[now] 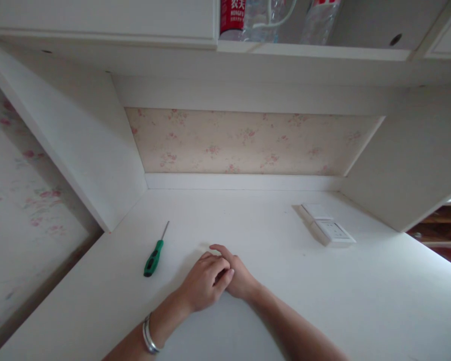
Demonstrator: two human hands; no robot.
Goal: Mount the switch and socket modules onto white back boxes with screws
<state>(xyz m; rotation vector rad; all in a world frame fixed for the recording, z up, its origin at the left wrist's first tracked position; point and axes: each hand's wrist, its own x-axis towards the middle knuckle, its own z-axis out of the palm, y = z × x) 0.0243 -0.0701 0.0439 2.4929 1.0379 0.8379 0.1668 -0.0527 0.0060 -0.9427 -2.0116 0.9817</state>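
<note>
On a white desk (368, 296), our left hand (201, 283) curls closed over our right hand (242, 277); we cannot tell whether the right, partly covered, is closed. To their left, near the desk's left edge, lies a green-handled screwdriver (154, 258), tip toward the back edge. Toward the back right corner sit a white socket (334, 231) and blank plate (316, 211).

White tabletop (361, 301) under the left hand (203, 285) and right hand (243, 279), cream wallpaper (248, 145) with pink flowers straight beyond them, white upright panel (75, 130) well left of the left hand, grey-shaded panel (406, 155) well right of the right hand, white overhead cabinet (97, 20) above and beyond both, soft dim light
</note>
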